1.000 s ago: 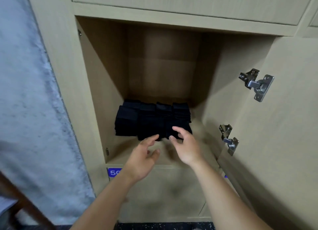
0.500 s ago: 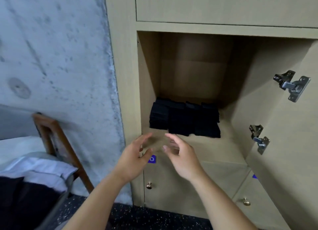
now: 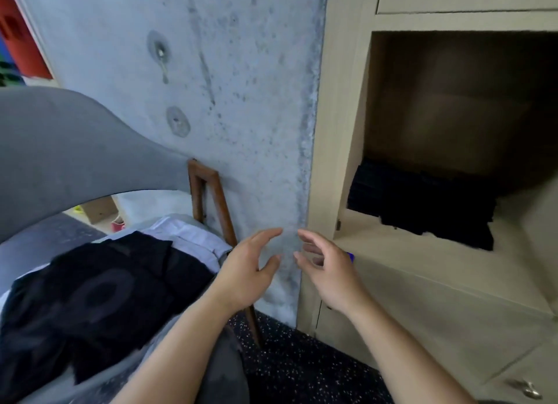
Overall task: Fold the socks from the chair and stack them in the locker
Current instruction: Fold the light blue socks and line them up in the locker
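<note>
Hands, two: left hand (image 3: 244,276), right hand (image 3: 327,275), both empty, fingers loosely spread. One sock stack (image 3: 422,204) in locker (image 3: 341,131).

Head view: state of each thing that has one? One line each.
locker: open, door not in view
folded socks: stacked on the locker shelf, toward its left side
dark socks: loose pile on the chair, unfolded
chair: beside the locker, holds the pile and a white cloth
left hand: empty, fingers relaxed, no grip
right hand: empty, fingers loosely curled, no grip
</note>
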`<state>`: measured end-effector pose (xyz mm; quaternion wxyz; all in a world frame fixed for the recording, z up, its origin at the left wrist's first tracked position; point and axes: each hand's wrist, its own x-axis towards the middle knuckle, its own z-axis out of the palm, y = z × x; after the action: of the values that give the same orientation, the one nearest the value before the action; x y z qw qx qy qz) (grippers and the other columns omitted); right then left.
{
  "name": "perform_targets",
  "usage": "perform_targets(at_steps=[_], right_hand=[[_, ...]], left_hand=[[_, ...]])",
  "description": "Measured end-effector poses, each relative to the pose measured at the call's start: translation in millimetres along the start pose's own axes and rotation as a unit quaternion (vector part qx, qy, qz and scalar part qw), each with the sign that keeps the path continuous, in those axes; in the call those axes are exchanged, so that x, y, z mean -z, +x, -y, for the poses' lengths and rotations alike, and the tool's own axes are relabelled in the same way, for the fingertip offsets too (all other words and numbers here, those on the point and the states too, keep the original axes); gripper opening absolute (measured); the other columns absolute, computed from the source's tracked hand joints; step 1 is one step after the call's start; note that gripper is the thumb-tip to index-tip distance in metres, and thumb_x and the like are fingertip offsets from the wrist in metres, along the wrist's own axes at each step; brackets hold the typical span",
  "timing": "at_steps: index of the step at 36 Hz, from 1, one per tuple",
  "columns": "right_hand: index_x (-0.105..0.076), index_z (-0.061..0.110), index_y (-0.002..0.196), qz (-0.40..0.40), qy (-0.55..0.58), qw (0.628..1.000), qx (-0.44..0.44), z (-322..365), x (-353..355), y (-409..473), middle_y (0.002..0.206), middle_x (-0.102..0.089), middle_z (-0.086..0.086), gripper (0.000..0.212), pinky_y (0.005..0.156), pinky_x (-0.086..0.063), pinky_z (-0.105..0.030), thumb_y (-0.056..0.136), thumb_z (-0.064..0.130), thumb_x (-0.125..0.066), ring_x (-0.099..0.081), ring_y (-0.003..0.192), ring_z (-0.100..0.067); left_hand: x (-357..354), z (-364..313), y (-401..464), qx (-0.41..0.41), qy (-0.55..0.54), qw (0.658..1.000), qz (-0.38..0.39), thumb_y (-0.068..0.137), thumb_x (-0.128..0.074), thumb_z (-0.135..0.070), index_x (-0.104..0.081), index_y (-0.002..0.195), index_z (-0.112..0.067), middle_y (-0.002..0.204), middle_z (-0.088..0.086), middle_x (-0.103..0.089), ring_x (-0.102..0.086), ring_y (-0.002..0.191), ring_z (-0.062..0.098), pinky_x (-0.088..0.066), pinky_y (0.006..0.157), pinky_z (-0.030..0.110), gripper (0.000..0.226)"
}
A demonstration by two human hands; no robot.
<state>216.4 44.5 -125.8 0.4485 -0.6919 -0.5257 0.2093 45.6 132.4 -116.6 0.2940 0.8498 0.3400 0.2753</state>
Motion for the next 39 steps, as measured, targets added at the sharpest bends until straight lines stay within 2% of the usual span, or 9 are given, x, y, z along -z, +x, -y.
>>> perform_targets(at_steps=[6,10,12,17,23,27,31,34,39], right_hand=[[-0.051,0.034,0.146,0.051,0.014,0.998,0.034,17.0,-36.5,3.3,0.144,-0.054,0.02,0.049,0.108,-0.047,-0.03,0.099,0.035,-0.065,-0.052,0.127,0.004],[-0.053,0.039,0.144,0.076,0.02,0.996,0.048,26.8,-54.9,5.4,0.138,-0.057,0.019,0.047,0.104,-0.045,-0.019,0.099,0.038,-0.065,-0.051,0.126,0.006],[-0.054,0.04,0.142,0.085,0.026,0.995,0.052,31.2,-61.6,7.1,0.133,-0.058,0.019,0.045,0.099,-0.043,-0.013,0.098,0.037,-0.066,-0.052,0.122,0.009],[-0.054,0.04,0.141,0.105,0.039,0.991,0.068,36.6,-76.4,11.7,0.135,-0.059,0.019,0.044,0.106,-0.047,-0.021,0.099,0.034,-0.065,-0.053,0.124,0.008],[-0.053,0.035,0.145,0.137,0.047,0.987,0.069,37.6,-87.8,12.6,0.136,-0.057,0.022,0.047,0.098,-0.041,-0.007,0.099,0.035,-0.065,-0.052,0.125,0.01],[-0.054,0.039,0.143,0.151,0.041,0.984,0.081,36.0,-94.2,13.3,0.137,-0.057,0.023,0.045,0.107,-0.045,-0.02,0.099,0.036,-0.065,-0.052,0.127,0.007],[-0.053,0.049,0.136,0.153,0.042,0.984,0.087,35.0,-96.7,13.2,0.135,-0.057,0.025,0.042,0.108,-0.046,-0.02,0.099,0.035,-0.065,-0.052,0.128,0.008],[-0.051,0.059,0.125,0.154,0.043,0.983,0.091,34.0,-94.9,12.9,0.134,-0.058,0.027,0.039,0.107,-0.046,-0.02,0.098,0.035,-0.066,-0.052,0.127,0.009],[-0.053,0.059,0.125,0.145,0.046,0.985,0.083,32.6,-88.4,13.6,0.132,-0.06,0.022,0.037,0.105,-0.047,-0.02,0.098,0.037,-0.065,-0.055,0.124,0.007]], left_hand=[[28.9,25.1,-26.4,0.028,0.02,0.998,-0.049,0.1,-0.062,-0.027,-0.053,0.144,-0.031,0.14,-0.015,-0.056,-0.054,0.127,0.002,-0.048,0.106,0.031,0.045],[48.7,43.3,-41.3,0.044,0.05,0.994,-0.082,0.099,-0.061,-0.034,-0.056,0.14,-0.034,0.137,-0.015,-0.06,-0.06,0.116,0.002,-0.051,0.1,0.032,0.041],[56.9,52.2,-49.9,0.048,0.064,0.992,-0.099,0.099,-0.062,-0.032,-0.058,0.138,-0.03,0.136,-0.014,-0.062,-0.057,0.123,0.006,-0.046,0.106,0.029,0.039],[72.5,80.9,-81.6,0.102,0.062,0.986,-0.119,0.096,-0.068,-0.023,-0.061,0.137,-0.026,0.135,-0.013,-0.062,-0.054,0.129,0.006,-0.042,0.113,0.03,0.041],[81.2,125.6,-119.2,0.124,0.227,0.961,-0.102,0.091,-0.072,-0.038,-0.055,0.144,-0.032,0.154,-0.011,-0.048,-0.031,0.151,0.012,-0.028,0.123,0.045,0.056],[81.8,138.2,-134.7,0.137,0.25,0.956,-0.071,0.087,-0.075,-0.047,-0.047,0.15,-0.034,0.162,-0.016,-0.031,-0.017,0.155,0.007,-0.012,0.124,0.033,0.07],[80.1,143.0,-140.7,0.131,0.258,0.956,-0.057,0.088,-0.074,-0.042,-0.042,0.153,-0.035,0.163,-0.018,-0.024,-0.018,0.154,0.005,0.001,0.122,0.023,0.072],[79.4,142.8,-140.5,0.128,0.238,0.959,-0.08,0.095,-0.068,-0.032,-0.049,0.15,-0.032,0.162,-0.016,-0.031,-0.026,0.153,0.006,-0.005,0.124,0.025,0.058],[80.9,139.5,-137.6,0.127,0.206,0.963,-0.119,0.101,-0.049,-0.045,-0.058,0.143,-0.029,0.154,-0.014,-0.047,-0.038,0.146,0.007,-0.022,0.12,0.027,0.046]])
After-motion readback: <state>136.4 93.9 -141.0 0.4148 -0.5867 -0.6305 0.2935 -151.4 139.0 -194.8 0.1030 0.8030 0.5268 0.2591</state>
